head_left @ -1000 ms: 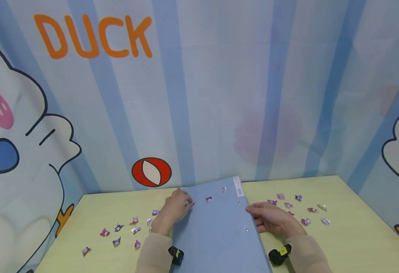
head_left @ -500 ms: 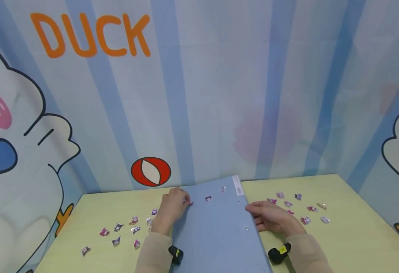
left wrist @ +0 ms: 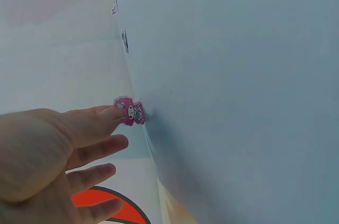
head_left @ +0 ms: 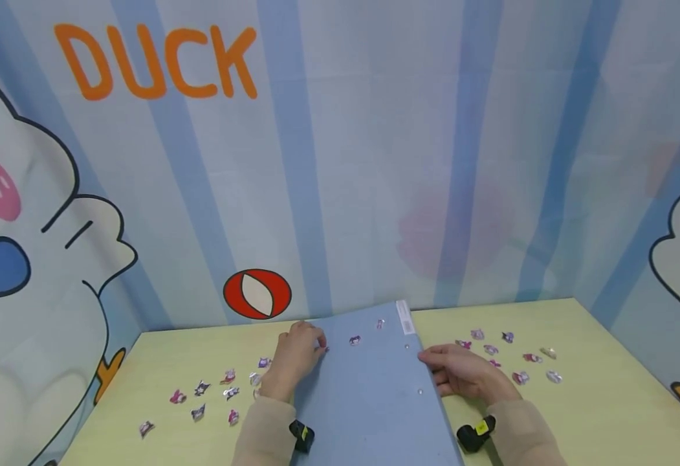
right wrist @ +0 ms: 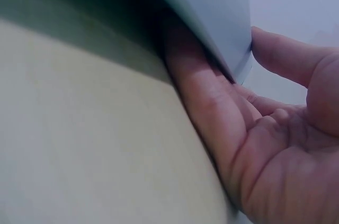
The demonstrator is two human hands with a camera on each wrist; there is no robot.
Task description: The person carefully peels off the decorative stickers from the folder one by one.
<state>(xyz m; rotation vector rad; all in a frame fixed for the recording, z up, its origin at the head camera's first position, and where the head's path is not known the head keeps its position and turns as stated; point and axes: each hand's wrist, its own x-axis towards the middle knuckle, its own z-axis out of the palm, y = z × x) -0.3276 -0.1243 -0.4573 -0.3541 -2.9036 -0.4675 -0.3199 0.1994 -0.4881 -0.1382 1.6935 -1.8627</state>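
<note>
A light-blue folder [head_left: 369,401] lies in the middle of the table, its right side slightly raised. Between thumb and fingertip my left hand [head_left: 296,356] pinches a small pink character sticker [left wrist: 128,111] by one end. The sticker's other end meets or nearly meets the folder near its far left edge; I cannot tell if it touches. My right hand [head_left: 464,372] holds the folder's right edge, thumb on top and other fingers underneath, as the right wrist view shows. Two small stickers, one purple [head_left: 354,340] and one pale [head_left: 380,323], sit along the folder's far edge.
Several loose stickers [head_left: 202,388] are scattered on the yellow table [head_left: 112,388] left of the folder. More stickers [head_left: 532,357] lie to the right. A white label [head_left: 405,318] marks the folder's far right corner. Behind the table hangs a striped backdrop [head_left: 363,162].
The left hand has shifted slightly at the folder's far left, and the pinched sticker has turned a little and shows less in the head view. The right hand stays in place.
</note>
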